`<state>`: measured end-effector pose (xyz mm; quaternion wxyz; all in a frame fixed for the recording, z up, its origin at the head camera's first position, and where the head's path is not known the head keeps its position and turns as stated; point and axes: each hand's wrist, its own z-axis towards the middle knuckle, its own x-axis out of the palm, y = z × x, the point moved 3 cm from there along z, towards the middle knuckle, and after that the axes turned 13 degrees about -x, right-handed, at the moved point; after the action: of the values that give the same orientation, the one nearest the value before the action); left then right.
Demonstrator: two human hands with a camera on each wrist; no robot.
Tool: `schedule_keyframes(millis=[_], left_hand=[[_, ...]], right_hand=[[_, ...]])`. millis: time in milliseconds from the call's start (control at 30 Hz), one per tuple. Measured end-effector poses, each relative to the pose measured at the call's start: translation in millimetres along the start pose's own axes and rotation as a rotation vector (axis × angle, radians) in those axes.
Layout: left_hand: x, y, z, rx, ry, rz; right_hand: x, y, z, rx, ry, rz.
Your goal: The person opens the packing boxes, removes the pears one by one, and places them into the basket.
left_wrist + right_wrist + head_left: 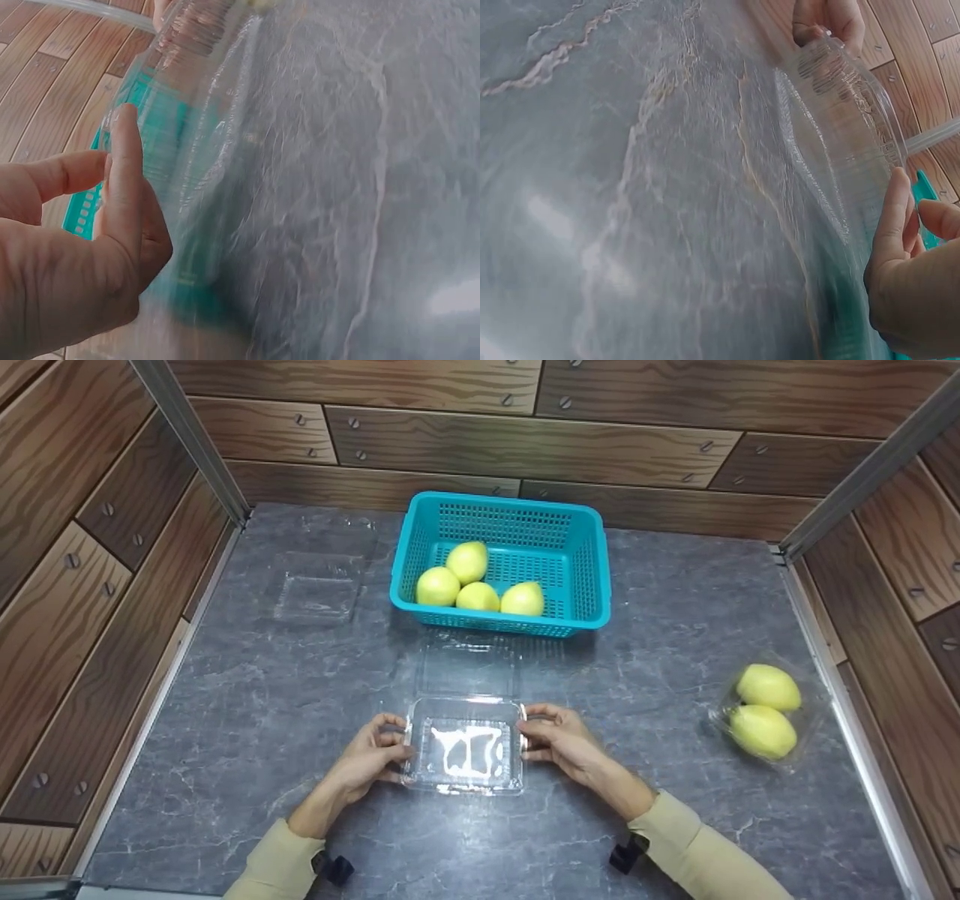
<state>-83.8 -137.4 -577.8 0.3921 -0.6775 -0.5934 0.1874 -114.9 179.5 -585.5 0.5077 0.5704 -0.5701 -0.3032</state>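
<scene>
In the head view, a clear plastic clamshell container (465, 746) lies opened out near the middle front, its hinged lid (469, 669) pointing toward the basket. My left hand (373, 754) pinches the container's left rim between thumb and fingers. On the opposite rim, my right hand (562, 740) grips in the same way. Nothing lies inside the tray; bright glare covers its base. The left wrist view shows the left fingers (129, 180) at the clear wall, and the right wrist view shows the right fingers (896, 225) at the other side.
Beyond the lid stands a teal basket (592, 585) with several lemons (480, 597) in its near and left part. A second clear clamshell (319, 596) lies at the back left. To the right, another clamshell (806, 739) holds two lemons (763, 731). Wood-patterned walls (450, 439) enclose the grey marbled table.
</scene>
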Motion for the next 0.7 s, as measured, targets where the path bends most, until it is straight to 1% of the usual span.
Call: schedule_keyframes(millis=[200,467,700], left_hand=[[-11.5,-2.9,-5.6,-0.007,-0.018,0.039],[-25.8,-5.3,-11.2,-0.027,-0.074,0.081],[-38.7,-8.7,-19.1,-0.024,-0.082,0.088]], right_hand=[[10,-2,2.5,-0.002,0.016,0.032],[25,-4,7.1,0.002,0.033,0.027],[41,-8,11.7,0.008,0.042,0.036]])
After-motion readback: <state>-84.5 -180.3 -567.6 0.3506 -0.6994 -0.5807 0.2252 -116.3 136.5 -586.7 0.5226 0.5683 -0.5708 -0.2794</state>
